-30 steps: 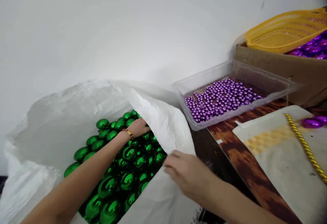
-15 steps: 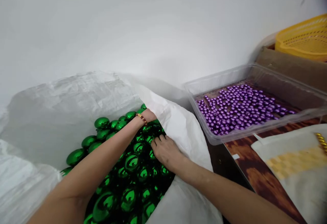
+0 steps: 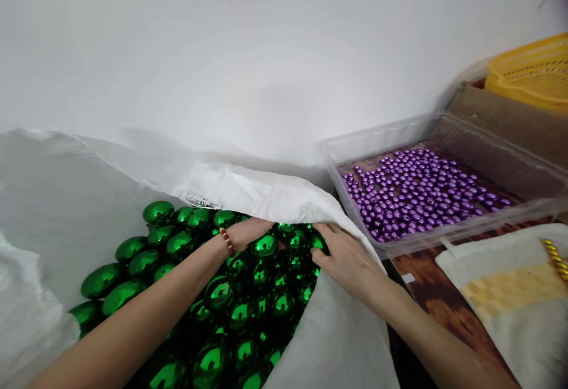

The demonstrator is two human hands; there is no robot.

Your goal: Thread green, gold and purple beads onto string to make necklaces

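Shiny green balls fill a white sack whose mouth gapes in front of me. My left hand, with a beaded bracelet at the wrist, reaches in among the balls under the sack's far edge. One green ball lies against its palm side; most of its fingers are hidden, so I cannot tell if they grip it. My right hand rests at the sack's right side, thumb and fingers apart, its fingertips touching the balls beside the fabric.
To the right stands a clear plastic tub holding many small purple beads. Behind it are a brown box and a yellow basket. A pale cloth with a gold twisted piece lies on a wood-patterned surface. A white wall rises behind.
The sack's far edge has folded down and forward over the balls. My right hand has moved right and spread its fingers; my left hand has come slightly lower and nearer.
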